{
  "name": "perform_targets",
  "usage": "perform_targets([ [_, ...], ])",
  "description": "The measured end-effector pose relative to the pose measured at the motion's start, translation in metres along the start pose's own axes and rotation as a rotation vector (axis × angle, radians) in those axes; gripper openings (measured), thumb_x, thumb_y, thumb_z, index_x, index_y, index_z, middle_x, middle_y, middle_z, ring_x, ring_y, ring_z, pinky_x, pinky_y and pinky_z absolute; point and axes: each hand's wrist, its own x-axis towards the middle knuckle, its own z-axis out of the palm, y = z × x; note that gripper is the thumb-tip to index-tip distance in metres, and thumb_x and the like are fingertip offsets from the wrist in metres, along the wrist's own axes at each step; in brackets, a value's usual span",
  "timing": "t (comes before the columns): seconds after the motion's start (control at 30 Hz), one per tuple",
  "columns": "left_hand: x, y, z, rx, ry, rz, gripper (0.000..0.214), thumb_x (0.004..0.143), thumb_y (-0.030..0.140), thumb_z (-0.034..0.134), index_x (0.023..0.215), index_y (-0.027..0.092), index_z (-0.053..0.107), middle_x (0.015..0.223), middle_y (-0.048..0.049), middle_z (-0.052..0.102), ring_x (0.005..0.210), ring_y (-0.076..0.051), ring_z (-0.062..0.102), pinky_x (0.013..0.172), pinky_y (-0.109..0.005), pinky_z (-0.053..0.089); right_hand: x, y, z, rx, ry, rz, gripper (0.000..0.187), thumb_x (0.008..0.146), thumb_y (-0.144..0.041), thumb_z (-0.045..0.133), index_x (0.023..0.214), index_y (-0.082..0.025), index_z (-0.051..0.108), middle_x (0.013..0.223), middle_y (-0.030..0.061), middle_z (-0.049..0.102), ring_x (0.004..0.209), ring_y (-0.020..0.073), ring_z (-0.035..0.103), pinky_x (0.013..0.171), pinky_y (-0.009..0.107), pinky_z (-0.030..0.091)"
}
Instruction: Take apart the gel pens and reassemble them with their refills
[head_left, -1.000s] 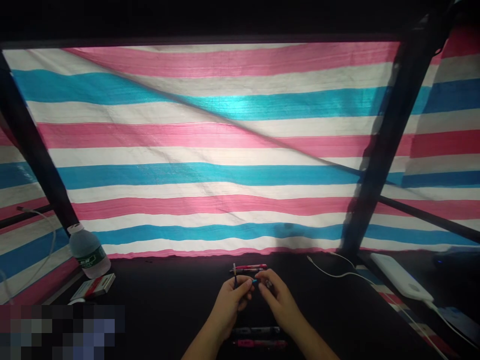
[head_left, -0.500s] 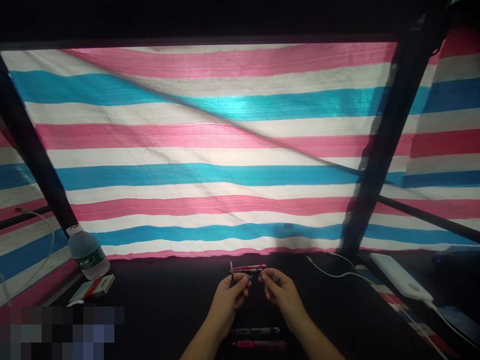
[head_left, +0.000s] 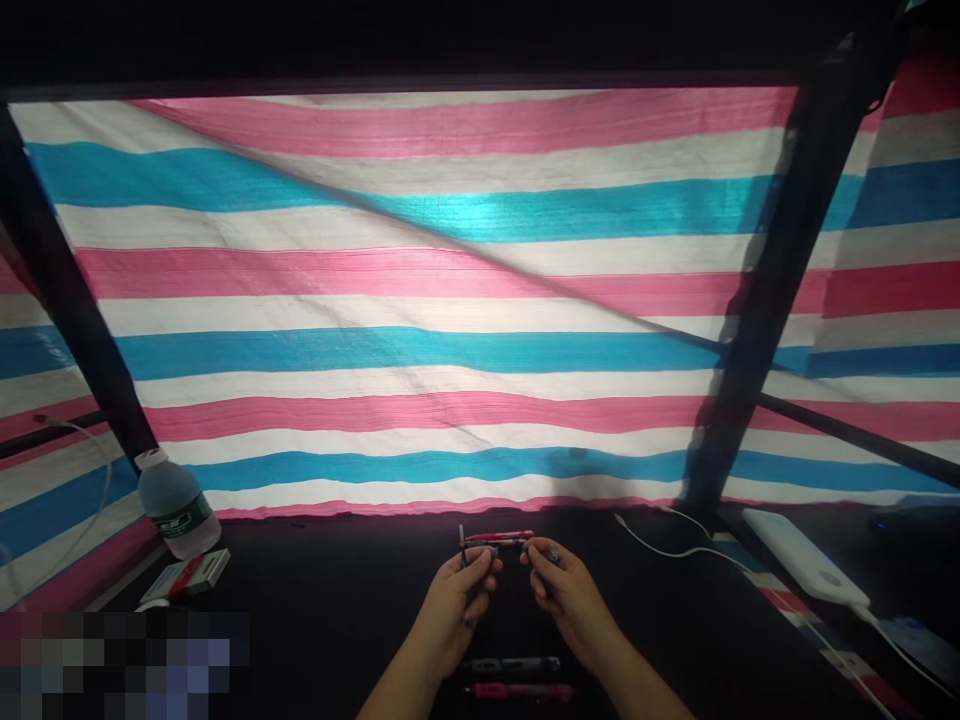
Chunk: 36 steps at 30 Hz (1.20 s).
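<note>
My left hand (head_left: 461,595) is closed with fingertips pinched, holding a slim upright pen part (head_left: 462,537) with a pale upper end. A small bluish piece shows at its thumb tip, and a dark end pokes out below the fingers. Facing it, a short gap apart, my right hand (head_left: 570,590) pinches a dark bluish pen part (head_left: 554,556), mostly covered by the fingers. Just beyond both hands lie red-and-white pens (head_left: 504,537). Nearer me, between the forearms, a dark pen (head_left: 514,664) and a pink pen (head_left: 521,691) lie side by side.
On the left of the black table (head_left: 322,590) stand a water bottle (head_left: 178,505) and a small flat box (head_left: 187,575). To the right are a white power bank (head_left: 806,555) and a white cable (head_left: 660,548). Striped sheeting (head_left: 420,350) hangs behind, between dark posts.
Both hands stay close together, with only slight finger movement. The left fingers have shifted, and a dark end now shows beneath them.
</note>
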Motion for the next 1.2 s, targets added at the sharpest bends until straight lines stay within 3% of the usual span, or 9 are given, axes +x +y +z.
perform_targets([
  [0.17, 0.0, -0.004, 0.0, 0.201, -0.071, 0.044, 0.047, 0.067, 0.045, 0.091, 0.091, 0.01, 0.07, 0.083, -0.0102, 0.073, 0.047, -0.005, 0.05, 0.036, -0.017, 0.012, -0.002, 0.0, 0.002, -0.199, -0.007, -0.054, 0.043, 0.073, -0.055, 0.084, 0.09, -0.018, 0.072, 0.057, -0.0041, 0.055, 0.045, 0.0082, 0.039, 0.044, 0.021, 0.019],
  [0.4, 0.002, -0.008, -0.001, 0.372, -0.117, 0.055, 0.05, 0.072, 0.056, 0.083, 0.09, 0.012, 0.066, 0.06, -0.0036, 0.068, 0.031, 0.0, 0.024, 0.038, -0.021, 0.006, -0.002, 0.002, 0.003, -0.358, -0.072, -0.157, 0.042, 0.075, -0.06, 0.079, 0.085, -0.019, 0.073, 0.054, -0.005, 0.052, 0.046, 0.0111, 0.042, 0.045, 0.023, 0.027],
  [0.77, -0.002, -0.004, 0.003, 0.387, -0.082, 0.113, 0.047, 0.073, 0.053, 0.083, 0.092, 0.012, 0.068, 0.069, -0.0053, 0.071, 0.034, -0.001, 0.028, 0.039, -0.02, 0.01, -0.007, -0.006, 0.008, -0.363, -0.046, -0.196, 0.041, 0.08, -0.06, 0.076, 0.086, -0.019, 0.073, 0.05, -0.0055, 0.049, 0.045, 0.0108, 0.04, 0.047, 0.024, 0.03],
  [1.0, -0.008, -0.001, 0.009, 0.377, -0.043, 0.118, 0.044, 0.071, 0.05, 0.085, 0.088, 0.013, 0.07, 0.073, -0.0066, 0.071, 0.041, -0.005, 0.045, 0.042, -0.019, 0.015, -0.006, 0.0, 0.005, -0.389, -0.036, -0.25, 0.041, 0.083, -0.058, 0.074, 0.087, -0.018, 0.07, 0.052, -0.006, 0.047, 0.046, 0.0115, 0.042, 0.047, 0.025, 0.031],
  [1.2, -0.008, 0.002, 0.01, 0.368, -0.029, 0.131, 0.045, 0.069, 0.05, 0.085, 0.088, 0.013, 0.069, 0.071, -0.0049, 0.07, 0.039, -0.004, 0.041, 0.042, -0.019, 0.012, -0.007, 0.002, 0.002, -0.457, -0.038, -0.302, 0.036, 0.088, -0.054, 0.07, 0.088, -0.018, 0.068, 0.059, -0.0054, 0.048, 0.049, 0.0112, 0.043, 0.048, 0.024, 0.032],
])
